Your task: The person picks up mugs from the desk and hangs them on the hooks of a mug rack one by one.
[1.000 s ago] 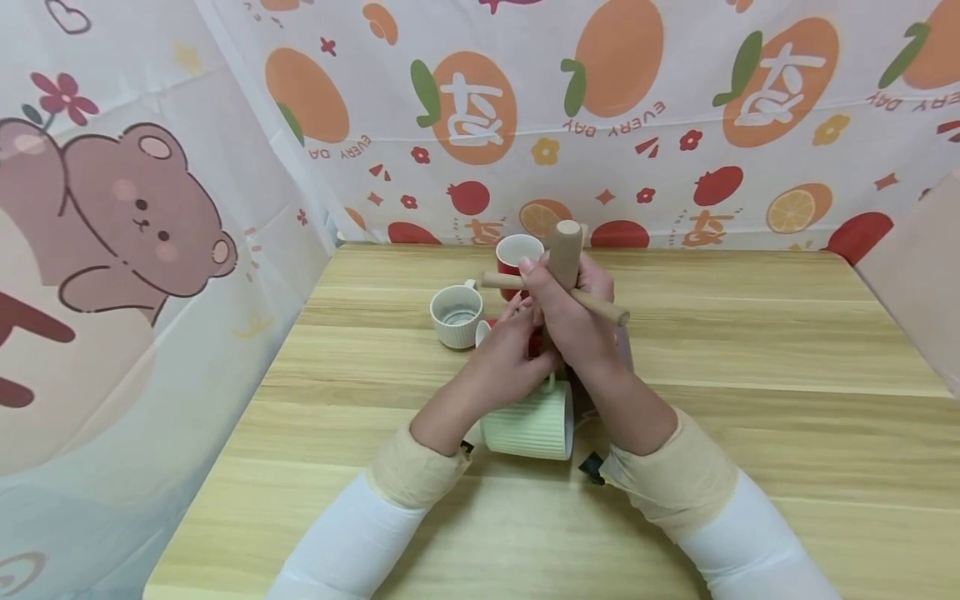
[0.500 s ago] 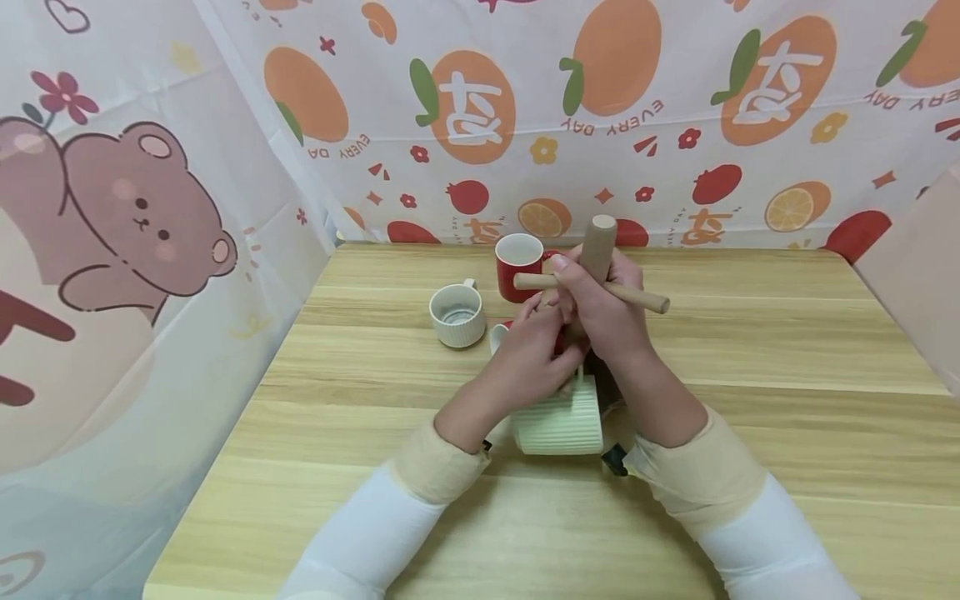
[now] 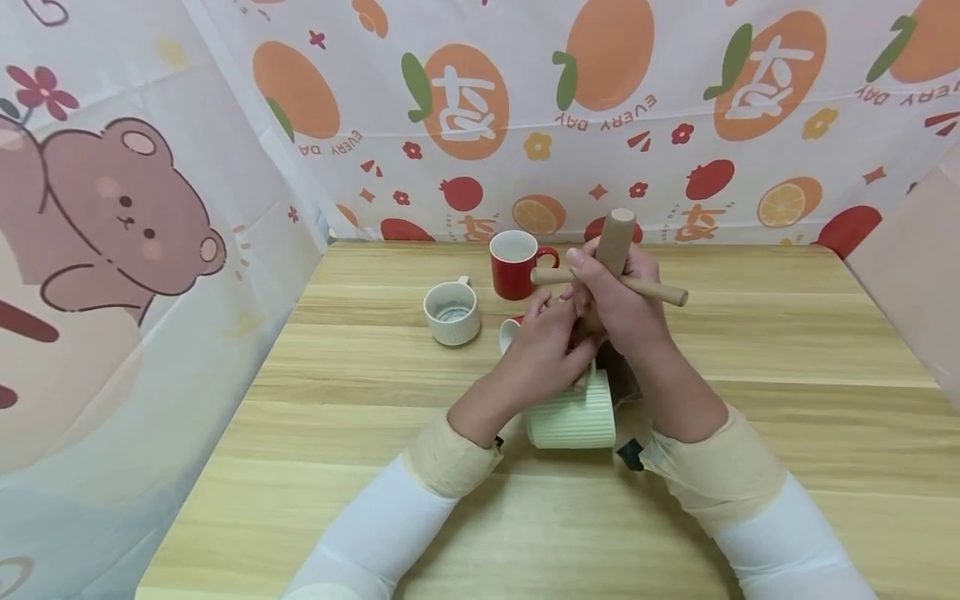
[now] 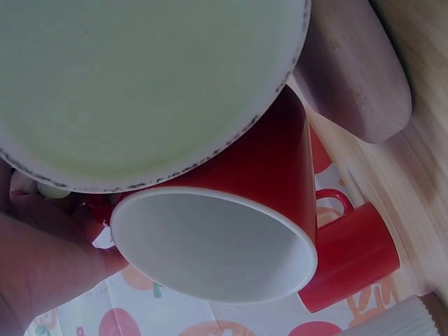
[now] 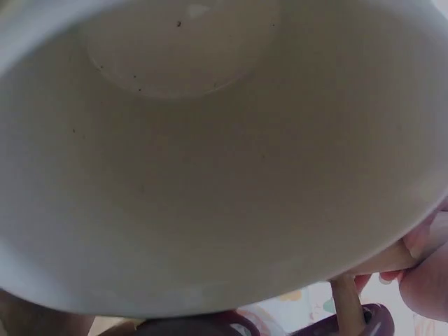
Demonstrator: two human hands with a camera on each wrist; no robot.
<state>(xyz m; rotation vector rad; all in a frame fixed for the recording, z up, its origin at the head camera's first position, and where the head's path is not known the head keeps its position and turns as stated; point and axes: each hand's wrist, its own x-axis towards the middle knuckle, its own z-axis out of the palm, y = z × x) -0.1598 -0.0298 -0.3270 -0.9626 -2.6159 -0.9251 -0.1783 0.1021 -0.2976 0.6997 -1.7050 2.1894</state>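
A wooden mug tree [image 3: 617, 242] stands in the middle of the head view, its thick post upright and a peg crossing near the top. My right hand [image 3: 626, 300] grips the post just below its top. Lower on the post, my left hand [image 3: 551, 342] curls its fingers round the tree, close to the mug handles. A pale green ribbed mug [image 3: 572, 417] hangs sideways under my left hand. Behind it in the left wrist view hangs a red mug [image 4: 280, 161] with a white inside. A dark mug [image 3: 618, 371] is mostly hidden behind my right forearm.
Left of the tree, a white ribbed cup [image 3: 452, 321] stands on the wooden table [image 3: 337, 417]. A second red mug [image 3: 513, 271] stands upright behind it, near the back edge. A printed curtain [image 3: 540, 100] hangs along the back.
Both hands have moved to the right together with the mug tree and its hanging mugs. The standing red mug now shows fully, handle included; it and the white cup stay put.
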